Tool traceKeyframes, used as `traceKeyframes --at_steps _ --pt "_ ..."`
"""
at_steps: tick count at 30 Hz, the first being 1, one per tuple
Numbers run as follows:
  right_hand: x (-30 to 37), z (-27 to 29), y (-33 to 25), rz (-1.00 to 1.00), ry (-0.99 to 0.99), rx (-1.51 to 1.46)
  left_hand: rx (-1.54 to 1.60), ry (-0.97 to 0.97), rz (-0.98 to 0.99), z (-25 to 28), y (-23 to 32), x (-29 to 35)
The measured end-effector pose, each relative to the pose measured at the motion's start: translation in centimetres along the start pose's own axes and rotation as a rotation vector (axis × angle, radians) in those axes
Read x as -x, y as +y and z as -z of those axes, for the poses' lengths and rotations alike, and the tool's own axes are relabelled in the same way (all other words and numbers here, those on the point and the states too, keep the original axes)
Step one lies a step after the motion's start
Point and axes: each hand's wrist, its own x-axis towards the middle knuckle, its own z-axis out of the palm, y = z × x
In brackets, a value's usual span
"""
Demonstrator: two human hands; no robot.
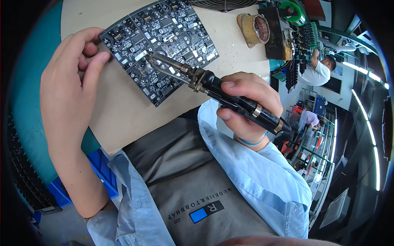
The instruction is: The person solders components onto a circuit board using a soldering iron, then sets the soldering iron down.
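A dark panel of printed circuit boards [164, 26], crowded with small components, lies at a slant on a tan sheet [119, 119]. My left hand [69, 78] is at its left corner, index finger and thumb closed on the edge. In my right hand [254, 96] is a soldering iron [215, 84] with a black handle, gripped between thumb and fingers. A thin metal guide tube runs along the iron toward its tip. That tip is over the left middle part of the panel; whether it touches a joint I cannot tell.
A round, crusted pot [259, 29] on a tan base stands beyond the panel, near a dark block [278, 35] and a green-rimmed spool [293, 14]. A fan grille [223, 3] is at the far edge. Blue bins [102, 172] sit lower left. Two people work off to the right.
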Motion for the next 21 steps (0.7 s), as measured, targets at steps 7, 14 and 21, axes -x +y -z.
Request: traceKeyframes --at_steps 7,14,21 --pt "-0.6 -0.1 -0.8 0.030 -0.107 0.001 -0.021 0.044 -0.053 0.0 -0.1 -0.1" --pt "-0.7 -0.5 -1.1 0.070 -0.096 0.019 0.010 0.057 -0.049 0.2 -0.2 0.1" --pt "-0.5 -0.6 -0.8 0.069 -0.086 0.044 -0.008 0.032 -0.061 0.2 -0.4 0.2"
